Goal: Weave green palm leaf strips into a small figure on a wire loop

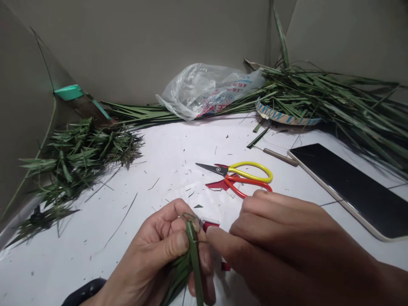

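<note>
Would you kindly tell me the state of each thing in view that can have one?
Yellow-and-red-handled scissors: blades shut, lying flat on the white table.
Black-screened tablet: screen dark, lying flat.
Clear plastic bag: crumpled, lying on the long green leaves.
Folded green leaf strip: upright, clamped in left hand.
Right hand: fingertips at the strip; grip hidden.

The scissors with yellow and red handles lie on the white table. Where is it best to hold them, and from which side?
Grip the scissors by the handle loops, coming from the right, near the right hand. They lie flat and closed, blades pointing left, so that end is probably safest.
</note>
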Available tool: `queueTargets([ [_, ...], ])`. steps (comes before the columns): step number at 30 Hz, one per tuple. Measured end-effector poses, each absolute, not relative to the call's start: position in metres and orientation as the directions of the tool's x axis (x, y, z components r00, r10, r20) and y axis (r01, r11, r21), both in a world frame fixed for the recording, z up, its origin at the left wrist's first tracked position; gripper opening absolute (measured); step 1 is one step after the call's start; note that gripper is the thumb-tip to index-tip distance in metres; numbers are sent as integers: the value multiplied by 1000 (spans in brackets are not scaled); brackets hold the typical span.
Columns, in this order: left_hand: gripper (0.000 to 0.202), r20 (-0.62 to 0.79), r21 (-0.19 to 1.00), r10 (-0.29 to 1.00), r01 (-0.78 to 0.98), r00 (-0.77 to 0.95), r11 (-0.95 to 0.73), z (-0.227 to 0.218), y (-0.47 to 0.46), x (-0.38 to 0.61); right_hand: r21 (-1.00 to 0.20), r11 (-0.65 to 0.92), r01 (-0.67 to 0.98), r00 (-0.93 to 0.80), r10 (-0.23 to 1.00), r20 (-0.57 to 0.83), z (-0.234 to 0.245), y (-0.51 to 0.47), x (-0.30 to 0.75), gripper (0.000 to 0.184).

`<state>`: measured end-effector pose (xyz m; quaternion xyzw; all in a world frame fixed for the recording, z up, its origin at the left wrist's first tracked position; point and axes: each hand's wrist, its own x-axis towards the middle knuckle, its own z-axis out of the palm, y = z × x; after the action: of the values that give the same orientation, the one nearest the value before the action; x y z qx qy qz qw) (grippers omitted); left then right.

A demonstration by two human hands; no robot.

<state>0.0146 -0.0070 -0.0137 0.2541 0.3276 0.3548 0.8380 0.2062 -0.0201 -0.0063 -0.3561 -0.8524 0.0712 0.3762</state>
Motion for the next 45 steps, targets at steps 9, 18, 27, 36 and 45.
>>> queueTargets([
  [9, 12, -351, 650, 757, -438, 551, 620, -11, -10, 13, -371, 746, 553, -547, 661, 514, -2, -17, 198, 30],
  [18, 13, -361, 632, 749, -444, 556, 635, -12, -9, 13, -363, 756, 544, -522, 644, 560, -6, -18, 202, 28],
  [27, 5, -400, 627, 763, -456, 507, 632, -17, -11, 10, -331, 812, 480, -490, 561, 667, -8, -20, 206, 31],
  [36, 11, -443, 669, 761, -391, 474, 632, -15, -9, 10, -407, 765, 498, -471, 633, 614, -8, -21, 204, 31],
  [45, 17, -484, 665, 737, -350, 471, 660, -15, -10, 15, -383, 787, 484, -493, 606, 624, -9, -24, 201, 22],
])
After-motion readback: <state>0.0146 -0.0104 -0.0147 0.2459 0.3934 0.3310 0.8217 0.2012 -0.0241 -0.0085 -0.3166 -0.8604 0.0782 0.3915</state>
